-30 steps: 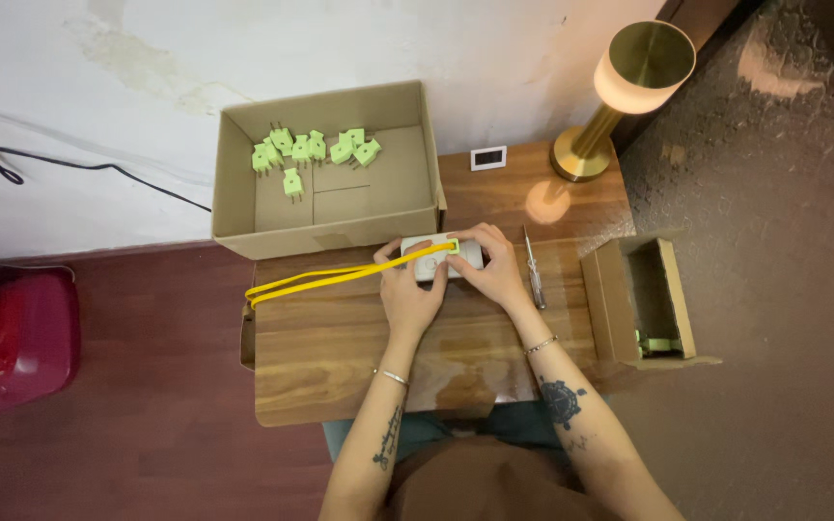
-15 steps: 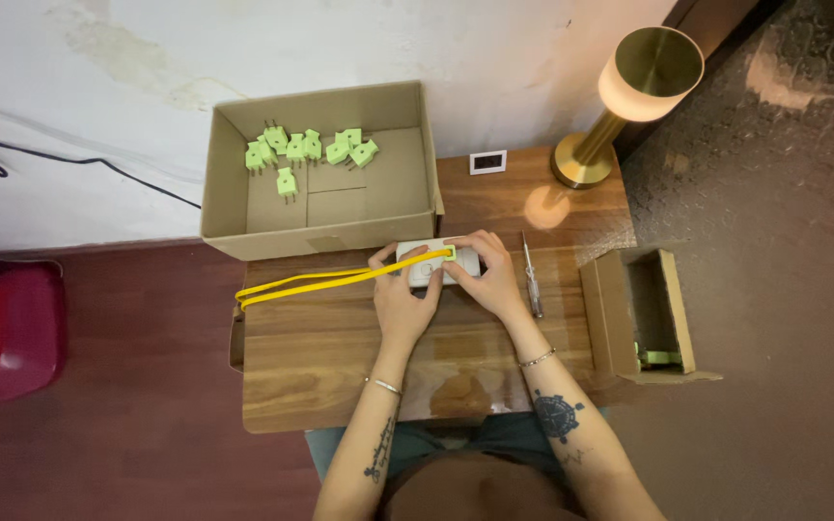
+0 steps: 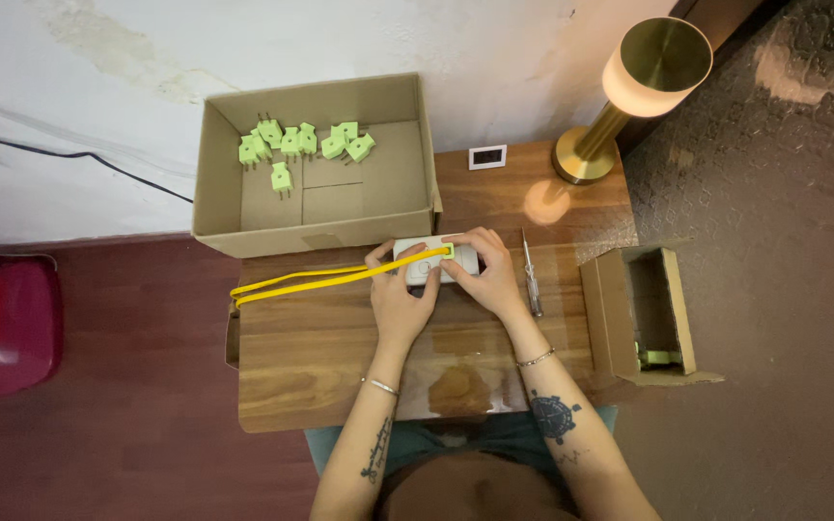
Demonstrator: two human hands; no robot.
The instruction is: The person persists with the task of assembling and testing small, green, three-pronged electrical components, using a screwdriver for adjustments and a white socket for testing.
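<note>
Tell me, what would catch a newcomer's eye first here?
Probably the two hands, the left hand and right hand, gripping a small white box at the middle of the wooden table, with a bright yellow cord trailing left. Behind it, green plugs lie in a cardboard box; a brass lamp glows on the right.

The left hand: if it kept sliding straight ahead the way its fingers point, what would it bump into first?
The left hand already rests on the white socket block with the yellow cable. Past that, it would probably meet the front wall of the big cardboard box, though depth is hard to judge from above.
</note>
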